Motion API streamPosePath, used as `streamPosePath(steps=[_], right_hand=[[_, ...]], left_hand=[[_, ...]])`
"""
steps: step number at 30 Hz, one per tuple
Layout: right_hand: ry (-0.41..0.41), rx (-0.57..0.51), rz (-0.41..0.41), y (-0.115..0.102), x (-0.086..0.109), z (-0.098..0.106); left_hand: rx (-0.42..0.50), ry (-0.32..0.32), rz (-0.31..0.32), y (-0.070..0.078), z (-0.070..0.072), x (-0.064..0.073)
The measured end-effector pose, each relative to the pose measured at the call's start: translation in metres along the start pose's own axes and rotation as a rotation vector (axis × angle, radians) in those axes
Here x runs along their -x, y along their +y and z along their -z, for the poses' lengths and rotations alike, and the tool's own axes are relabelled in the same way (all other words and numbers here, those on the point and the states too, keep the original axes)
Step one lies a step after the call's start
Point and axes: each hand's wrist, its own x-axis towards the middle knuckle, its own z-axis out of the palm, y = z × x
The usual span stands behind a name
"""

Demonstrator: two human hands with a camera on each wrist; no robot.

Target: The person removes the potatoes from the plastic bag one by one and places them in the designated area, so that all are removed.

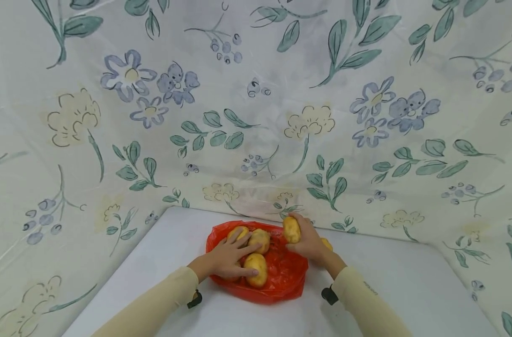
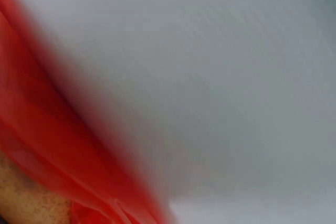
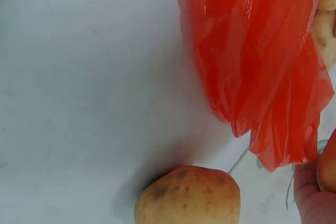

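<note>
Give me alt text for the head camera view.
A person's right hand grips a potato near the right rim of a red plastic bag; the left hand spreads over other potatoes inside. The bag lies on a white table before a floral backdrop.

The table's right side offers passage — 1 potato near the bag obstructs.

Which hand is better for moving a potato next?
Probably the right hand: it grips a potato and is near the red bag and a loose potato. The left hand spreads over potatoes in the bag.
</note>
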Motion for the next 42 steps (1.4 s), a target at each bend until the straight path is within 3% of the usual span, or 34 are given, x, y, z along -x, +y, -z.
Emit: streamPosePath(steps=[12,17,30,34,42], right_hand=[[0.037,0.103,0.076,0.004,-0.001,0.028],[0.033,0.132,0.059,0.008,-0.001,0.04],[0.116,0.17,0.04,0.027,0.002,0.075],[0.12,0.166,-0.009,0.032,0.006,0.082],[0.136,0.165,-0.027,0.049,0.02,0.088]], left_hand=[[-0.013,0.012,-0.011,-0.001,0.002,-0.002],[-0.01,0.017,-0.003,-0.002,0.004,0.0],[-0.01,0.029,-0.003,-0.003,0.005,-0.003],[-0.006,0.026,-0.006,-0.002,0.006,-0.001],[0.011,0.011,-0.006,0.001,0.001,0.0]])
